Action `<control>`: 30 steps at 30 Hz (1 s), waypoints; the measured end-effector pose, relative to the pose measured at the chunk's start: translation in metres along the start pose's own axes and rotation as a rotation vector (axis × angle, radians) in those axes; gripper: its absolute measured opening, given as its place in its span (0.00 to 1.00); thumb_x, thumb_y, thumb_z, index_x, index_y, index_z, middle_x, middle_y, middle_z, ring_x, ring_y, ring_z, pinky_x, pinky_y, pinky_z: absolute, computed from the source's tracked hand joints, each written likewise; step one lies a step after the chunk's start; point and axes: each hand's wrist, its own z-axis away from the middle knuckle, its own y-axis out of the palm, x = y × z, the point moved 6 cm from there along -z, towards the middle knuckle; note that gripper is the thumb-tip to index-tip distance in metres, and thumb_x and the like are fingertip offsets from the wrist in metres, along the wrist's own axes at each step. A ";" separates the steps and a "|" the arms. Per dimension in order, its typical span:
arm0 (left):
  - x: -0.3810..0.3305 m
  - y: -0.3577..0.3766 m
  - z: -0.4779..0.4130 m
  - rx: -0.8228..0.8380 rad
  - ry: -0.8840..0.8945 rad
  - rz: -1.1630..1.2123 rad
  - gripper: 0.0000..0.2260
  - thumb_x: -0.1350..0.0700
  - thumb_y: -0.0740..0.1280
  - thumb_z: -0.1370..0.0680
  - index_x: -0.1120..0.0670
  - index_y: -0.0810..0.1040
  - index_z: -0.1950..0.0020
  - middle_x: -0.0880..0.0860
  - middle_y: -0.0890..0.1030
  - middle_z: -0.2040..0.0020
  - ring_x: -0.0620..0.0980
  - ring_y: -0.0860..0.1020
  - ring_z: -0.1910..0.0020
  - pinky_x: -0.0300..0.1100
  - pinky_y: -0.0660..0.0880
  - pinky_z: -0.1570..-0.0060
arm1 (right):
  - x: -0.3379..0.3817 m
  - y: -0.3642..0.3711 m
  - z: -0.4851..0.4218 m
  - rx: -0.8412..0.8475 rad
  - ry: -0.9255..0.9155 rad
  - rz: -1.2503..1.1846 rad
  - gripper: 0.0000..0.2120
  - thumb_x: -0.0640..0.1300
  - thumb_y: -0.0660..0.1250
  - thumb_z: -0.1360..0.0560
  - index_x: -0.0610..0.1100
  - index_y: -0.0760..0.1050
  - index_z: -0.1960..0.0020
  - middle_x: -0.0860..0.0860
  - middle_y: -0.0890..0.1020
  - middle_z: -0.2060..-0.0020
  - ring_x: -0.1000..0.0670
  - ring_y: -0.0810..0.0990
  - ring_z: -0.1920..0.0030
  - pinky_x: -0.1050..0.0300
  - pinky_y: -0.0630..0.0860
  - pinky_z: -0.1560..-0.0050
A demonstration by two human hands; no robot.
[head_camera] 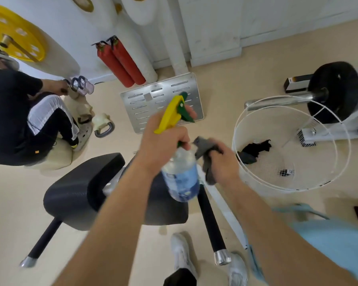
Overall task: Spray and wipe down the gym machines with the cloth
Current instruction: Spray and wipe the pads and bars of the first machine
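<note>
My left hand [163, 143] grips the neck of a clear spray bottle [181, 178] with a blue label and a yellow and green trigger head [174, 112]; a finger lies on the trigger. Just to its right, my right hand [225, 162] holds a bunched grey cloth [205, 149]. Both hands hover above a gym machine with two black padded seats [77, 186] and black handles [210, 221] with chrome ends. A perforated metal footplate [151, 102] lies on the floor beyond the bottle.
A white mesh basket [289, 145] holding dark cloth stands to the right, beside a barbell with a black plate [333, 89]. Two red fire extinguishers [120, 62] lean at the wall. A seated person [19, 112] is at the left, near a kettlebell [103, 124].
</note>
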 end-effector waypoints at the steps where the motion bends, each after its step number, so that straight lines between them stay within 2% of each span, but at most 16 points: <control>1: -0.011 -0.011 -0.005 0.042 0.025 -0.049 0.25 0.78 0.63 0.30 0.46 0.82 0.60 0.39 0.83 0.65 0.44 0.75 0.75 0.33 0.73 0.68 | -0.010 0.022 0.008 0.042 0.009 0.025 0.21 0.33 0.58 0.24 0.58 0.80 0.53 0.47 0.83 0.63 0.47 0.80 0.64 0.54 0.77 0.59; 3: -0.020 -0.034 -0.022 0.118 0.057 -0.113 0.26 0.79 0.63 0.31 0.47 0.81 0.58 0.39 0.84 0.66 0.42 0.74 0.76 0.31 0.73 0.70 | -0.027 0.064 0.029 0.168 0.011 0.057 0.18 0.39 0.59 0.19 0.59 0.76 0.38 0.52 0.81 0.42 0.52 0.79 0.43 0.59 0.73 0.41; 4: -0.020 -0.047 -0.034 0.166 0.080 -0.145 0.24 0.78 0.63 0.31 0.49 0.81 0.55 0.40 0.85 0.63 0.43 0.75 0.75 0.33 0.74 0.69 | -0.034 0.082 0.039 0.223 0.009 0.088 0.18 0.45 0.57 0.16 0.58 0.70 0.29 0.55 0.74 0.32 0.55 0.71 0.33 0.60 0.66 0.32; 6: -0.016 -0.068 -0.057 0.276 0.117 -0.269 0.22 0.73 0.65 0.33 0.52 0.82 0.48 0.44 0.87 0.52 0.48 0.78 0.70 0.43 0.75 0.65 | -0.042 0.097 0.044 0.245 0.014 0.121 0.21 0.51 0.52 0.15 0.58 0.59 0.22 0.58 0.62 0.24 0.56 0.60 0.25 0.56 0.57 0.24; 7: -0.009 -0.076 -0.069 0.332 0.127 -0.346 0.22 0.70 0.65 0.34 0.52 0.83 0.45 0.47 0.86 0.47 0.52 0.79 0.65 0.46 0.75 0.63 | -0.045 0.099 0.036 0.236 0.037 0.122 0.21 0.52 0.51 0.15 0.59 0.59 0.23 0.57 0.60 0.23 0.54 0.59 0.24 0.53 0.56 0.22; 9: 0.009 -0.088 -0.092 0.428 0.138 -0.467 0.24 0.67 0.66 0.36 0.51 0.83 0.43 0.49 0.85 0.44 0.59 0.80 0.55 0.51 0.79 0.61 | -0.049 0.104 0.011 0.231 0.074 0.137 0.19 0.50 0.50 0.14 0.60 0.63 0.25 0.54 0.61 0.23 0.51 0.60 0.23 0.48 0.57 0.22; 12: 0.042 -0.094 -0.122 0.530 0.140 -0.537 0.26 0.66 0.65 0.36 0.48 0.83 0.42 0.49 0.84 0.42 0.55 0.81 0.49 0.60 0.82 0.54 | -0.050 0.115 -0.036 0.231 0.117 0.062 0.17 0.43 0.54 0.16 0.54 0.74 0.32 0.50 0.73 0.31 0.50 0.70 0.30 0.53 0.64 0.27; 16: 0.087 -0.093 -0.154 0.625 0.149 -0.601 0.26 0.65 0.66 0.36 0.49 0.82 0.41 0.48 0.84 0.42 0.55 0.82 0.46 0.61 0.82 0.50 | -0.057 0.126 -0.097 0.212 0.152 0.059 0.18 0.38 0.58 0.18 0.45 0.74 0.30 0.49 0.78 0.37 0.49 0.75 0.37 0.59 0.68 0.37; 19: 0.118 -0.092 -0.174 0.668 0.145 -0.638 0.25 0.64 0.66 0.36 0.47 0.82 0.42 0.46 0.84 0.44 0.52 0.82 0.49 0.56 0.82 0.51 | -0.076 0.126 -0.129 0.172 0.262 0.019 0.15 0.41 0.58 0.17 0.47 0.77 0.34 0.47 0.80 0.42 0.46 0.77 0.39 0.52 0.72 0.35; 21: 0.131 -0.089 -0.178 0.691 0.128 -0.643 0.23 0.65 0.67 0.34 0.44 0.81 0.45 0.36 0.83 0.50 0.43 0.80 0.53 0.40 0.81 0.57 | -0.085 0.126 -0.134 0.136 0.334 -0.040 0.15 0.43 0.59 0.19 0.50 0.81 0.38 0.46 0.82 0.42 0.43 0.79 0.39 0.44 0.72 0.32; 22: 0.135 -0.089 -0.178 0.695 0.116 -0.654 0.22 0.65 0.68 0.34 0.43 0.81 0.46 0.33 0.82 0.54 0.39 0.79 0.56 0.32 0.77 0.61 | -0.085 0.125 -0.130 0.115 0.331 -0.075 0.14 0.43 0.60 0.19 0.50 0.81 0.39 0.46 0.83 0.43 0.43 0.79 0.39 0.43 0.72 0.32; 24: 0.144 -0.090 -0.178 0.708 0.094 -0.679 0.22 0.62 0.67 0.35 0.44 0.81 0.45 0.32 0.80 0.57 0.40 0.78 0.59 0.26 0.72 0.63 | -0.080 0.117 -0.102 0.058 0.314 -0.120 0.14 0.42 0.60 0.19 0.51 0.83 0.43 0.49 0.84 0.46 0.44 0.80 0.40 0.45 0.74 0.33; 26: 0.148 -0.091 -0.174 0.741 0.082 -0.709 0.23 0.60 0.66 0.36 0.44 0.82 0.43 0.34 0.81 0.54 0.43 0.79 0.57 0.29 0.75 0.61 | -0.076 0.108 -0.053 0.056 0.303 -0.204 0.14 0.42 0.59 0.19 0.52 0.83 0.44 0.51 0.85 0.47 0.46 0.81 0.40 0.46 0.74 0.34; 27: 0.149 -0.091 -0.172 0.752 0.084 -0.719 0.24 0.59 0.66 0.36 0.42 0.82 0.43 0.37 0.82 0.52 0.45 0.80 0.54 0.34 0.77 0.59 | -0.075 0.104 -0.030 0.060 0.296 -0.216 0.15 0.43 0.58 0.18 0.53 0.82 0.42 0.53 0.85 0.45 0.48 0.81 0.40 0.46 0.73 0.33; 28: 0.148 -0.090 -0.169 0.761 0.087 -0.725 0.25 0.59 0.66 0.37 0.40 0.81 0.43 0.40 0.82 0.50 0.47 0.80 0.52 0.39 0.78 0.57 | -0.072 0.101 -0.006 0.055 0.289 -0.197 0.16 0.44 0.57 0.17 0.55 0.81 0.40 0.55 0.84 0.43 0.50 0.80 0.39 0.47 0.71 0.31; 30: 0.146 -0.088 -0.162 0.777 0.097 -0.761 0.26 0.58 0.66 0.37 0.32 0.80 0.46 0.41 0.83 0.53 0.47 0.80 0.52 0.39 0.77 0.54 | -0.068 0.090 0.034 -0.027 0.270 -0.100 0.16 0.45 0.56 0.16 0.57 0.77 0.34 0.59 0.79 0.38 0.54 0.76 0.35 0.52 0.67 0.29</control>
